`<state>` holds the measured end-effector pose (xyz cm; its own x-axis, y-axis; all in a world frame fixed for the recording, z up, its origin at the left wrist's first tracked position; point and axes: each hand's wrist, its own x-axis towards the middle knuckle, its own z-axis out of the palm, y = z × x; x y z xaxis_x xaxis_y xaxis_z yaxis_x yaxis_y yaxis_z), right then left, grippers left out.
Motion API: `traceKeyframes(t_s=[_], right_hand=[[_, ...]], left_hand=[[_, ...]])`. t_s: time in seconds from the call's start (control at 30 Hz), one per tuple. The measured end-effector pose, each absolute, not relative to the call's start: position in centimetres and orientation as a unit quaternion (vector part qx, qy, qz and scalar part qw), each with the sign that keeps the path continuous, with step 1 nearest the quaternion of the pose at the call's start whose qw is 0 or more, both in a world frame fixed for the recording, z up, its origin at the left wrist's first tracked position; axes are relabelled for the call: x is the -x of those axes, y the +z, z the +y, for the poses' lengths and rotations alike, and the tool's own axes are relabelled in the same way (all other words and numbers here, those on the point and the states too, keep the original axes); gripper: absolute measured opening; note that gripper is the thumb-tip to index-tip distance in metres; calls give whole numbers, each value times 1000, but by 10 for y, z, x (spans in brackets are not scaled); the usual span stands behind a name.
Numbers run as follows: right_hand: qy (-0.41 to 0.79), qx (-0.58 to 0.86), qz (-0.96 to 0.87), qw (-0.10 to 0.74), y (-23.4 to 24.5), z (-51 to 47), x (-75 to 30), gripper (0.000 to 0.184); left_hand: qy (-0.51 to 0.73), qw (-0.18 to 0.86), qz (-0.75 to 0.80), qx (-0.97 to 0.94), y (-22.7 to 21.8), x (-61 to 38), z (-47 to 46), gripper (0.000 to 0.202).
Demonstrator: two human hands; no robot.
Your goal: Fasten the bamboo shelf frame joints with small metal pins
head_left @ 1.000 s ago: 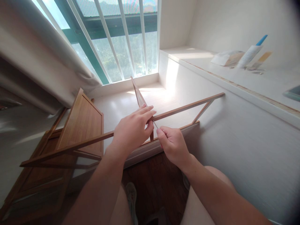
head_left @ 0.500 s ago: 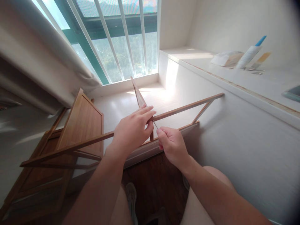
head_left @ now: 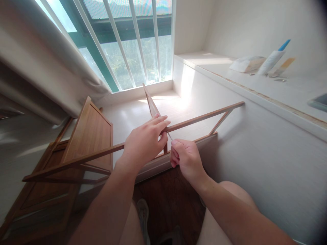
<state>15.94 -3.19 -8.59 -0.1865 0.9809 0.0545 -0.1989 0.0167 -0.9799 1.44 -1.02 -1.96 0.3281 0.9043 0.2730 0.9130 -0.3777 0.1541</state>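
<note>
Two hands were at work, and between them was one long wooden rail, the top bar of a light wooden frame that slanted from low on the left up to the white wall on the right. One short diagonal brace met the rail near its far end. One upright wooden piece rose behind the rail at the joint in the middle.

The left hand lay over that joint, its fingers stretched along the top of the rail and its thumb tucked under, so it held the wood. The right hand sat just beside it, lower and nearer the person, with its fingers curled tight and thumb and forefinger pinched on one thin metal rod. The rod ran up from the pinch to the joint under the left fingertips. I could not tell how its tip met the wood.

One framed wooden panel leaned at the left, well apart from the hands. On the shelf to the right stood two tubes, one white with a blue cap and one smaller, with one pale packet beside them. One curtain hung at the barred window. One shoe showed on the dark floor between the person's knees.
</note>
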Motion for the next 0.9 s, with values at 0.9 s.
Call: traceKeyframes(t_s=[0.9], right_hand=[[692,335,-372,519,-81,-38,-154,38]], left_hand=[[-161,2,-559,814,-17,-16,-12,38]])
